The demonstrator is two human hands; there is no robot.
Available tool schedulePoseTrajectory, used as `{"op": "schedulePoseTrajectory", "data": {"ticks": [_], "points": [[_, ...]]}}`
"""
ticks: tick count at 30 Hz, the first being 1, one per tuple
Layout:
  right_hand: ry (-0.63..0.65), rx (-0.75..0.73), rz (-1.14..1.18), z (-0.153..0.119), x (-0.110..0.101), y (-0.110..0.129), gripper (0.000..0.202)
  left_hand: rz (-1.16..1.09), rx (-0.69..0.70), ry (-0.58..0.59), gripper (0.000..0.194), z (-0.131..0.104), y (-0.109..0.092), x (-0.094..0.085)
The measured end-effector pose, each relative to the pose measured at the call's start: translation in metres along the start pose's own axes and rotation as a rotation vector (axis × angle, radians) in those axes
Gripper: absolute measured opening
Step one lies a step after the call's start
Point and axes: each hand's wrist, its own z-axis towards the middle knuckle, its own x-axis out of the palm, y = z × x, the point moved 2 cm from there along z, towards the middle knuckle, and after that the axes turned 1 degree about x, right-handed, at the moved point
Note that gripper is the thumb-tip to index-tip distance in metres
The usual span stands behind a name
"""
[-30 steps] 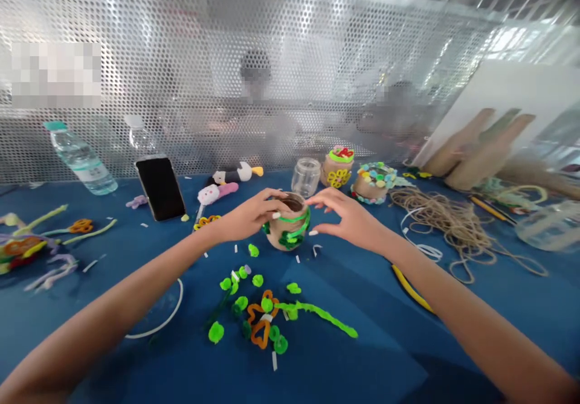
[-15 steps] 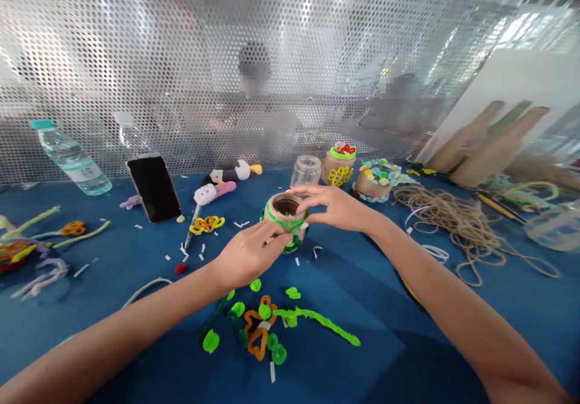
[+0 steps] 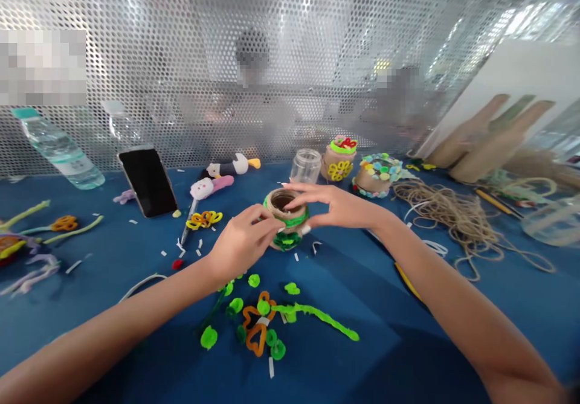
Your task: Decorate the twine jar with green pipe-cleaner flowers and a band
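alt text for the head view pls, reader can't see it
Left hand and right hand touch a green-trimmed, twine-wrapped jar on a blue table. Green pieces and an orange piece lie in front; a clear jar and two decorated jars stand behind, loose twine to the right.

The left hand (image 3: 242, 238) and right hand (image 3: 338, 205) hold a twine-wrapped jar (image 3: 289, 240) on the blue tabletop (image 3: 362, 283), behind green pipe-cleaner coils (image 3: 209, 337).

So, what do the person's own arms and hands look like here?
The left forearm and right forearm are bare: no sleeve, watch or bracelet shows. The left hand and right hand are ungloved; some nails look whitish, perhaps polished.
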Motion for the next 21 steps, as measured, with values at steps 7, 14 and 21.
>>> {"op": "schedulePoseTrajectory", "data": {"ticks": [7, 14, 21], "points": [[-0.034, 0.031, -0.052, 0.003, 0.013, 0.005, 0.014, -0.077, -0.098, 0.004, 0.012, -0.001, 0.003, -0.001], [-0.132, 0.009, -0.094, 0.007, 0.016, 0.01, 0.014, -0.309, -0.384, -0.03, 0.011, 0.001, 0.012, 0.001], [-0.097, 0.015, 0.012, 0.008, 0.015, 0.008, 0.028, -0.324, -0.394, -0.052, 0.015, -0.001, 0.015, 0.003]]}}
